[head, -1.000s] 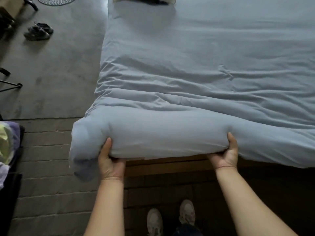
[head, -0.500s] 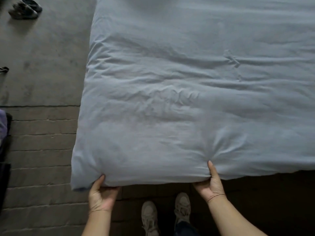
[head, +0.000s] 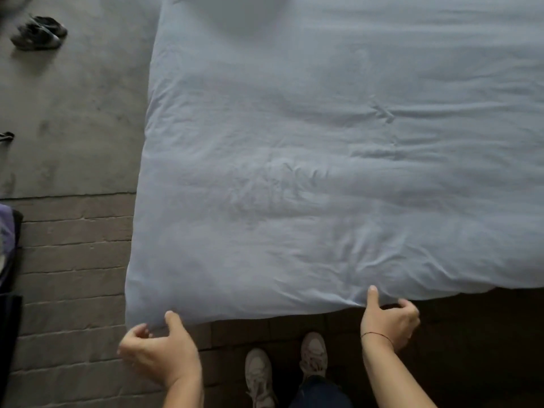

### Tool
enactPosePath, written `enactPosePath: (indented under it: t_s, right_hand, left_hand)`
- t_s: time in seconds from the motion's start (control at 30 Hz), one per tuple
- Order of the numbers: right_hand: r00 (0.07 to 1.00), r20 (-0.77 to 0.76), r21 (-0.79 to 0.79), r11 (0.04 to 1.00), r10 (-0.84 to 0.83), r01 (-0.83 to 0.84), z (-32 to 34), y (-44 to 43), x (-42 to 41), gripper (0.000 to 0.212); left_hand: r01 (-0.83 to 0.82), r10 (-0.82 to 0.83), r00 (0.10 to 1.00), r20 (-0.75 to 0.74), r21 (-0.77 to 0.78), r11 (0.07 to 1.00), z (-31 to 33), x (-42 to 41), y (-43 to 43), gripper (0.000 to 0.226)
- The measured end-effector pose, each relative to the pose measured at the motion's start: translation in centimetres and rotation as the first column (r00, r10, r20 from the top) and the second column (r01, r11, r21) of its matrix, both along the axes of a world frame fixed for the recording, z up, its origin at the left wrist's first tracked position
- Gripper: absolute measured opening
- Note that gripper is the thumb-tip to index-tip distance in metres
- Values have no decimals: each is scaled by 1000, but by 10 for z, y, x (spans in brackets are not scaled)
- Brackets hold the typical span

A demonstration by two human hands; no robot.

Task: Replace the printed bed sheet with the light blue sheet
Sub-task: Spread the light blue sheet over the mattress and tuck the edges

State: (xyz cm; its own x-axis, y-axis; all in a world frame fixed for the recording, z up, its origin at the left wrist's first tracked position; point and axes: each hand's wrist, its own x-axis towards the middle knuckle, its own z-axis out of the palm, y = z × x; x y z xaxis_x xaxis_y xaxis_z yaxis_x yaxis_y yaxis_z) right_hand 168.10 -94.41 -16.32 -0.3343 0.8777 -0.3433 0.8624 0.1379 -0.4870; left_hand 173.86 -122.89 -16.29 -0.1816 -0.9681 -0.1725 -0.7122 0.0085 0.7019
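Concrete floor (head: 73, 98) runs along the bed's left edge; brick paving (head: 73, 260) lies at its foot, where the person stands. Light blue sheet (head: 323, 142) covers all of the bed top in view, out to the left edge and the foot edge. No printed sheet is visible.

Change against one second ago: the mattress end, then raised on both hands with the wooden frame showing, now lies flat. The hem hangs over the foot edge and hides the frame, and both hands are out from under it. Judgement: the tuck at the foot-left corner is done or nearly so.

Left hand (head: 159, 351) is at the foot-left corner, thumb tip on the hem, fingers curled beside it. It is blurred, so whether its grip pinches fabric cannot be told. Right hand (head: 388, 319) is further right along the foot edge. Its thumb lies on the hem and its fingers curl loosely below the edge; the grip is relaxed, holding nothing.

Edges: the left edge is straight. The foot edge right of the right hand is wavy and creased, and probably still needs tucking.

Room: paving left of the corner allows a sidestep. Purple cloth (head: 6, 231) sits near that path. Dark shoes (head: 38, 32) are well apart from the bed.
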Motion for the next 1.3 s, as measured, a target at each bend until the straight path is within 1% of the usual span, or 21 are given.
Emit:
enactPosePath:
  t_s: [0.03, 0.07, 0.1, 0.17, 0.2, 0.23, 0.27, 0.3, 0.33, 0.37, 0.4, 0.43, 0.53, 0.6, 0.7, 0.77, 0.87, 0.97, 1.07, 1.2, 1.3]
  right_hand:
    - [995, -29, 109, 990, 90, -87, 6, 0, -6, 57]
    - [977, -63, 185, 964, 206, -191, 6, -1, -14, 55]
    - [941, -81, 227, 926, 327, -302, 8, -5, -26, 56]
    - [845, -63, 260, 826, 531, -500, -1, -17, -55, 64]
    - [781, -33, 287, 754, 624, -590, -6, -24, -73, 67]
    - [709, 11, 300, 674, 706, -675, -10, -31, -90, 70]
    - [628, 64, 299, 585, 776, -754, -16, -35, -103, 71]
    - [543, 150, 262, 497, 826, -827, -23, -34, -114, 70]
    - [464, 252, 213, 419, 849, -882, -32, -25, -122, 68]
    - [418, 327, 180, 379, 847, -908, -41, -9, -125, 66]
    - [428, 376, 185, 386, 822, -904, -49, 14, -124, 66]
    - [480, 410, 206, 434, 776, -877, -54, 39, -117, 67]
    - [657, 447, 193, 652, 607, -733, -64, 113, -80, 70]
    - [717, 430, 124, 751, 549, -649, -68, 141, -55, 71]
    - [782, 346, 19, 830, 518, -558, -67, 152, -43, 75]
    - [810, 327, -49, 865, 487, -500, -64, 148, -45, 76]
    - [827, 350, -111, 897, 439, -429, -56, 145, -51, 76]
    - [854, 349, -167, 922, 386, -348, -46, 140, -50, 76]
    - [920, 294, -215, 956, 258, -200, -36, 118, -41, 74]
    - [978, 187, -308, 951, 95, -33, -23, 40, -21, 79]
    - [995, 98, -428, 903, -1, 43, -24, -52, 0, 84]
  left_hand:
    - [123, -126, 992, -15, -135, 983, 9, -10, 9, 49]
    - [261, -269, 963, -5, -215, 941, 10, -22, 18, 49]
    - [391, -400, 916, 18, -256, 884, 11, -41, 29, 49]
    - [627, -621, 776, 109, -238, 742, 0, -81, 54, 55]
    - [730, -712, 681, 171, -236, 642, -4, -100, 69, 59]
    - [807, -772, 588, 240, -238, 540, -13, -116, 79, 63]
    - [850, -795, 526, 302, -233, 473, -22, -127, 84, 66]
    - [870, -794, 492, 357, -214, 444, -33, -134, 82, 70]
    - [876, -775, 482, 408, -198, 440, -43, -136, 74, 72]
    - [874, -746, 483, 459, -198, 444, -51, -132, 61, 74]
    - [868, -712, 490, 503, -205, 453, -60, -124, 45, 75]
    - [854, -678, 509, 530, -213, 475, -66, -113, 29, 75]
    - [784, -610, 586, 533, -185, 592, -72, -74, -5, 75]
    - [725, -576, 637, 513, -144, 673, -74, -61, -12, 79]
    - [562, -474, 729, 494, -36, 827, -74, -60, -12, 88]
    - [494, -448, 736, 508, 49, 868, -70, -62, -15, 96]
    - [452, -468, 712, 523, 168, 876, -62, -66, -21, 106]
    - [395, -449, 710, 543, 221, 892, -52, -69, -28, 109]
    - [344, -442, 733, 517, 279, 897, -43, -68, -38, 123]
    - [325, -472, 749, 464, 364, 873, -40, -67, -56, 135]
    - [373, -550, 710, 440, 427, 824, -39, -64, -73, 139]
